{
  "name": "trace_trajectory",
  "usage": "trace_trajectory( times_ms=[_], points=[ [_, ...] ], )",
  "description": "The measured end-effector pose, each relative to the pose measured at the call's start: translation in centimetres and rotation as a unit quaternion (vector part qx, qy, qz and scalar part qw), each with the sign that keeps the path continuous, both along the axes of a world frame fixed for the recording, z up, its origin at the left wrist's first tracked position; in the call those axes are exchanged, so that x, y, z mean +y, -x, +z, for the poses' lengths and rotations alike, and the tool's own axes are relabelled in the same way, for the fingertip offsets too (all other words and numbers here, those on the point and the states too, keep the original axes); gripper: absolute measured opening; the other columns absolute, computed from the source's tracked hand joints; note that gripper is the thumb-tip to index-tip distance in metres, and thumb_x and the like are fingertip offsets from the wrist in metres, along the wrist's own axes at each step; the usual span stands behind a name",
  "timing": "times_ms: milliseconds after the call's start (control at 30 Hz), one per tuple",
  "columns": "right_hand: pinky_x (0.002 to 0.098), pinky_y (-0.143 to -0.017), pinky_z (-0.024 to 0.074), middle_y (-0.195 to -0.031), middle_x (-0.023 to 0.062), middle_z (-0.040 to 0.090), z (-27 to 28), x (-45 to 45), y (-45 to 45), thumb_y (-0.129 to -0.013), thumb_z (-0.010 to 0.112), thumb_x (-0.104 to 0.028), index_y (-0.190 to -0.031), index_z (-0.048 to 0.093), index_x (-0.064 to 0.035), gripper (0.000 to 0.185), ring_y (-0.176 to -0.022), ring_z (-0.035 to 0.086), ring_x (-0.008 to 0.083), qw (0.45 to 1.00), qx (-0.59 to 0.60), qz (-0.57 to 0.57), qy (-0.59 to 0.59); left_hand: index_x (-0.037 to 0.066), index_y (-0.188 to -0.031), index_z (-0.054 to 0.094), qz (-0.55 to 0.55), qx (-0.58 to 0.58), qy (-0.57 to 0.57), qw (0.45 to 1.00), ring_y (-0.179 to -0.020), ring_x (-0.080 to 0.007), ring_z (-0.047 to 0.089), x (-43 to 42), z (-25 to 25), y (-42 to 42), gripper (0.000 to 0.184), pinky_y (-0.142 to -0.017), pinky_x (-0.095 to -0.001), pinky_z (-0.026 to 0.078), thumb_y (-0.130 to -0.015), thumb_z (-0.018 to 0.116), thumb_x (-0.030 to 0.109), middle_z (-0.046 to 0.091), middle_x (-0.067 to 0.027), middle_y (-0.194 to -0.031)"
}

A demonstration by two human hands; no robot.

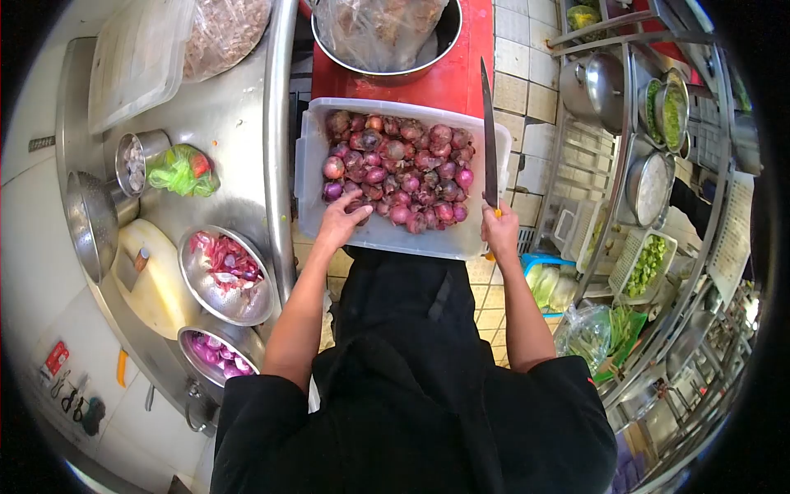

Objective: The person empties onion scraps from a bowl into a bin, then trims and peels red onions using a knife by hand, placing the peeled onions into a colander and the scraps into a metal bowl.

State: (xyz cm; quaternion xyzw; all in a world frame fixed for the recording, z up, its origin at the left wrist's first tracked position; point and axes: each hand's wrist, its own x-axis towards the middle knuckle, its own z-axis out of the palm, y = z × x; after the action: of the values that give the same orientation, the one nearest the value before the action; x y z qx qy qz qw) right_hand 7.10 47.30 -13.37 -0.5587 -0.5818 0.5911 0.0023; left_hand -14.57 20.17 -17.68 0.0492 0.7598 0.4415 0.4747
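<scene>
A translucent plastic tub (311, 206) full of unpeeled red onions (403, 174) stands in front of me. My left hand (339, 221) reaches over its near left side, fingers apart at the edge of the onions; no onion shows in its grasp. My right hand (499, 229) is closed round the orange handle of a long knife (490, 140) at the tub's right side. The dark blade points away from me, along the tub's right edge and past its far corner.
Beyond the tub, a metal pot (387, 72) holding a plastic bag sits on a red surface (395, 95). On the steel counter (239, 148) at left are a bowl of onion skins (226, 276), a bowl of peeled onions (218, 354) and a cutting board (152, 288). Racks (627, 165) line the right.
</scene>
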Motion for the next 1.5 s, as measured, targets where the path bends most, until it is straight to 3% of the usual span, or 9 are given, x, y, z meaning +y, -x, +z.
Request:
trace_trajectory(
  times_ms=[133,233,367,500,567,700,933,1333,1500],
  points=[
    [0.0278,-0.048,0.0392,-0.062,0.0009,0.056,-0.5,0.1,0.0,-0.089,0.060,-0.014,-0.104,0.070,-0.0012,0.022,-0.052,0.049,0.0093,0.989,-0.027,0.098,-0.107,0.011,-0.127,0.061,0.129,-0.177,0.012,0.976,-0.090,-0.0120,0.064,0.3,4.1,-0.9,0.034,-0.068,-0.0236,0.046,-0.097,0.062,0.026,0.067,-0.0021,-0.103],
    [0.0295,-0.055,0.0420,-0.067,0.0004,0.058,1.6,-1.4,0.7,-0.089,0.062,-0.014,-0.101,0.071,0.0011,0.022,-0.060,0.049,0.0103,0.991,-0.018,0.123,-0.058,0.011,-0.133,0.056,0.219,-0.294,-0.181,0.913,-0.093,-0.0148,0.064,-1.5,5.8,-1.5,0.039,-0.069,-0.0252,0.047,-0.096,0.063,0.021,0.066,-0.0037,-0.109],
    [0.0296,-0.061,0.0455,-0.075,-0.0013,0.062,4.3,-5.5,1.7,-0.088,0.064,-0.014,-0.122,0.065,0.0000,0.036,-0.067,0.050,0.0086,0.983,0.090,0.133,-0.087,0.009,-0.137,0.050,0.225,-0.243,-0.236,0.914,-0.098,-0.0178,0.065,-3.4,9.2,-2.1,0.047,-0.074,-0.0275,0.052,-0.092,0.064,0.006,0.064,-0.0049,-0.113],
    [0.0293,-0.068,0.0483,-0.080,0.0093,0.065,8.9,-9.7,5.4,-0.088,0.063,-0.013,-0.128,0.061,0.0006,0.042,-0.072,0.054,0.0108,0.963,0.121,0.218,-0.099,0.007,-0.140,0.047,0.289,-0.174,-0.294,0.895,-0.103,-0.0208,0.065,-5.2,15.2,-2.8,0.059,-0.086,-0.0318,0.055,-0.086,0.068,-0.002,0.062,-0.0067,-0.119],
    [0.0329,-0.078,0.0515,-0.100,0.0216,0.071,9.7,-12.4,6.8,-0.088,0.064,-0.018,-0.130,0.060,-0.0017,0.045,-0.084,0.068,0.0175,0.939,0.125,0.292,-0.131,0.006,-0.139,0.049,0.338,-0.122,-0.328,0.874,-0.105,-0.0211,0.064,-6.8,18.0,-3.2,0.058,-0.090,-0.0338,0.054,-0.085,0.068,-0.003,0.063,-0.0072,-0.118],
    [0.0362,-0.090,0.0509,-0.115,0.0235,0.067,16.0,-18.4,11.0,-0.090,0.065,-0.036,-0.130,0.060,-0.0031,0.053,-0.108,0.067,0.0320,0.863,0.271,0.408,-0.122,0.004,-0.138,0.050,0.432,-0.021,-0.355,0.829,-0.106,-0.0205,0.063,-11.8,21.6,-3.6,0.053,-0.093,-0.0366,0.054,-0.088,0.066,-0.004,0.063,-0.0076,-0.119],
    [0.0459,-0.073,0.0514,-0.087,0.0251,0.068,20.5,-27.5,14.8,-0.095,0.057,-0.044,-0.129,0.062,-0.0079,0.050,-0.085,0.067,0.0415,0.773,0.280,0.553,-0.136,0.004,-0.136,0.053,0.522,0.083,-0.379,0.759,-0.102,-0.0204,0.065,-19.7,24.6,-4.5,0.049,-0.092,-0.0371,0.053,-0.089,0.064,-0.005,0.065,-0.0062,-0.112],
    [0.0480,-0.077,0.0515,-0.092,0.0278,0.067,22.0,-32.8,13.7,-0.096,0.054,-0.046,-0.131,0.059,-0.0060,0.054,-0.089,0.065,0.0444,0.710,0.286,0.618,-0.180,-0.004,-0.120,0.062,0.527,0.171,-0.286,0.782,-0.098,-0.0171,0.065,-22.7,24.7,-8.7,0.037,-0.089,-0.0304,0.054,-0.084,0.069,-0.008,0.068,-0.0093,-0.110],
    [0.0501,-0.077,0.0507,-0.096,0.0302,0.065,22.6,-34.2,13.5,-0.097,0.053,-0.045,-0.132,0.057,-0.0023,0.055,-0.090,0.064,0.0460,0.709,0.312,0.608,-0.172,-0.003,-0.131,0.057,0.539,0.201,-0.305,0.759,-0.099,-0.0161,0.065,-23.4,24.8,-8.8,0.048,-0.089,-0.0300,0.054,-0.084,0.067,-0.011,0.067,-0.0082,-0.112]
  ],
)
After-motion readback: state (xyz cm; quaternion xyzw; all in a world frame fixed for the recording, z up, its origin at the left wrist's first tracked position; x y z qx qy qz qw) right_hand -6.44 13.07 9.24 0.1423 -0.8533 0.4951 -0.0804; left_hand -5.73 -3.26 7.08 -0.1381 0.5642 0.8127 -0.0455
